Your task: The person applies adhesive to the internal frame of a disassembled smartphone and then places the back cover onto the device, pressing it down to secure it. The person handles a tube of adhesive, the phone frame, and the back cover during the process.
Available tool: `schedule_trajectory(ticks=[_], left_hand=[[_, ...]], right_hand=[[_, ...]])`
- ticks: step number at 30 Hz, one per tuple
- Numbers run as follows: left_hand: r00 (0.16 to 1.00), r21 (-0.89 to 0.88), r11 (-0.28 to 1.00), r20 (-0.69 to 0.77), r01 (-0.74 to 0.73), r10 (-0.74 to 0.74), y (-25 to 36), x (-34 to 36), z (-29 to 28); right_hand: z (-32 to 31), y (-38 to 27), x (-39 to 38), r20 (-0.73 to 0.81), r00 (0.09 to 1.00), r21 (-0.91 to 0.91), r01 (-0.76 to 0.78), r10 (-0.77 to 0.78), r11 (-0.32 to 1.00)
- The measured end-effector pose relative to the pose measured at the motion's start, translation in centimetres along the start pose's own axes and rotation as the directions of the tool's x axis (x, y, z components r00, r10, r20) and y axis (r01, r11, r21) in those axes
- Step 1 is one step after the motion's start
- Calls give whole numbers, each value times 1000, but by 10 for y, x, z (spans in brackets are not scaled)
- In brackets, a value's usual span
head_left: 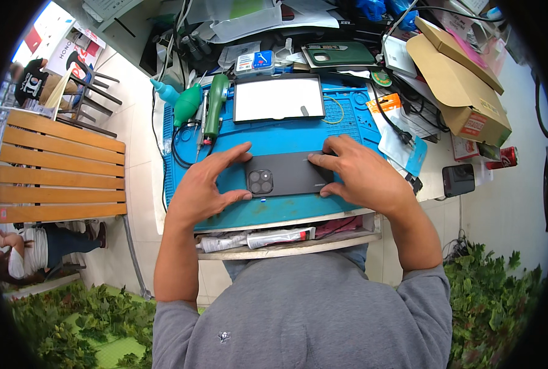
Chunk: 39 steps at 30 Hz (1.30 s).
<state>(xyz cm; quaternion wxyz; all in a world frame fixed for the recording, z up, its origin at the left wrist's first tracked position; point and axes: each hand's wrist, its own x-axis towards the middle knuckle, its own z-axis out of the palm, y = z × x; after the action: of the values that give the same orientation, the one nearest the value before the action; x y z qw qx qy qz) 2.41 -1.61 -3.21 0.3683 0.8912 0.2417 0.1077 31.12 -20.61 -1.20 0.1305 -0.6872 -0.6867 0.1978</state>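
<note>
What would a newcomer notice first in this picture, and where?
Likely the dark phone first, camera side up between the left hand and right hand. Then the green blower at the upper left of the blue mat, and the brown box at the picture's upper right.

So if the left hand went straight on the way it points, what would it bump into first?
Probably the dark grey smartphone, at its camera end. The left hand is right at that end, though actual contact is hard to judge.
</note>
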Motion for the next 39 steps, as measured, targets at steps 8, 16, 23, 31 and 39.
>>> schedule_trajectory(ticks=[8,16,23,31,39], left_hand=[[999,-19,998,-15,52,-52,-2,2,2],[996,-66,995,-28,80,-82,-2,3,4],[1000,45,999,14,25,-26,2,3,2],[999,27,1000,-33,-6,6,7,-8,8],[970,298,924,25,-239,243,8,-24,29]], right_hand=[[7,-6,9,-26,1000,-1,15,-15,1000],[17,-12,19,-53,996,-9,76,-76,997],[36,-21,35,-104,985,-49,134,-138,990],[48,-30,41,-173,981,-27,87,-90,996],[50,-26,44,-205,971,-31,120,-124,992]])
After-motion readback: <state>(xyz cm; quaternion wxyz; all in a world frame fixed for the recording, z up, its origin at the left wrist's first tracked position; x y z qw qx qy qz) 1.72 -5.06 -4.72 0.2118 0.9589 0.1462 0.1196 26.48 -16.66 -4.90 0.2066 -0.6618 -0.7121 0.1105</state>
